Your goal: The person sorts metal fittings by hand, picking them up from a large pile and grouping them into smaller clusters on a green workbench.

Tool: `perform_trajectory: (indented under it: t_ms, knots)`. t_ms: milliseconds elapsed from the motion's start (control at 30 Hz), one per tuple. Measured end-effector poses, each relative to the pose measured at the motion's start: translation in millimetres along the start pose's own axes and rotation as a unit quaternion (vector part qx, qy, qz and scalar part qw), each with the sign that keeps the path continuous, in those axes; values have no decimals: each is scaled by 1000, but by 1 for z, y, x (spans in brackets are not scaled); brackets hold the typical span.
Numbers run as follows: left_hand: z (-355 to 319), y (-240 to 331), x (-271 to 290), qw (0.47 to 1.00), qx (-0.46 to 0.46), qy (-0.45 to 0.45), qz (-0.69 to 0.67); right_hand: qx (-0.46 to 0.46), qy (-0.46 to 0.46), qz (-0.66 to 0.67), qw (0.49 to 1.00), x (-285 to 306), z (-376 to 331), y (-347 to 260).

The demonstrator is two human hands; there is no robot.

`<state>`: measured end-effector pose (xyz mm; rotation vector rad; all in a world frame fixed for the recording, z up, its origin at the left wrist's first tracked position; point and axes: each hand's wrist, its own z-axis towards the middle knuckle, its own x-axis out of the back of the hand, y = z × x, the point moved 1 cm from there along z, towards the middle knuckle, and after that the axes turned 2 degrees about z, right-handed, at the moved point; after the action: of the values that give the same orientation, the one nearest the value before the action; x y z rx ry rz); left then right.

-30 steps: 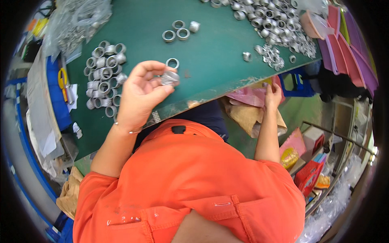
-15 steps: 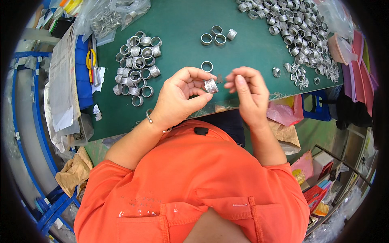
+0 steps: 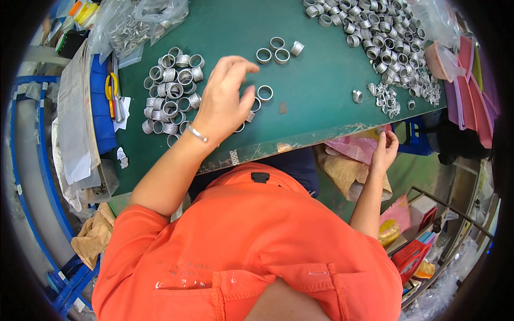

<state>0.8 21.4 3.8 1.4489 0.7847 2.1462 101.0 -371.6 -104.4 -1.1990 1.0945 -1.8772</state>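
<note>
The left hand (image 3: 222, 101) is over the green tabletop (image 3: 316, 91), near its front edge. Its fingers are spread and bent down over a few shiny metal rings (image 3: 264, 93). The fingertips touch or nearly touch one ring; it is hard to tell which. A thin silver bracelet (image 3: 197, 132) sits on the wrist.

The right hand (image 3: 384, 152) is off the tabletop, just below its front edge on the right. Its fingers are curled at a crinkly pink plastic bag (image 3: 356, 148), and it is not clear if they pinch it. Next to the pink bag is a brown paper bag (image 3: 342, 174).

At the left of the tabletop a neat bunch of rings (image 3: 171, 88) stands close together. They are round, grey and hollow, with ridges on the outside. Three more rings (image 3: 278, 51) lie near the middle, further back. At the back right corner is a big heap of rings (image 3: 375, 32), all jumbled. A small pile of tiny metal bits (image 3: 386, 99) lies by the right edge.

At the back left corner lies a clear plastic bag (image 3: 142, 24) with small metal parts inside. Scissors with yellow handles (image 3: 113, 93) lie on a blue box (image 3: 101, 107) at the left edge, by a stack of white papers (image 3: 72, 123). Flat pink sheets (image 3: 471, 80) lie past the right edge.

The person wears an orange shirt (image 3: 251, 251).
</note>
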Motion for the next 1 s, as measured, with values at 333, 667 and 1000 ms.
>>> perform_trajectory:
  t_ms: [333, 667, 1000]
  knots:
    - [39, -18, -26, 991, -28, -94, 88, 385, -236, -29, 892, -161, -7, -161]
    - [18, -3, -3, 992, 90, -35, -86, -135, -496, 339, 788, -173, -10, -164]
    - [13, 4, 15, 993, -89, 20, 74, 240, -425, 30, 873, -170, -28, -185]
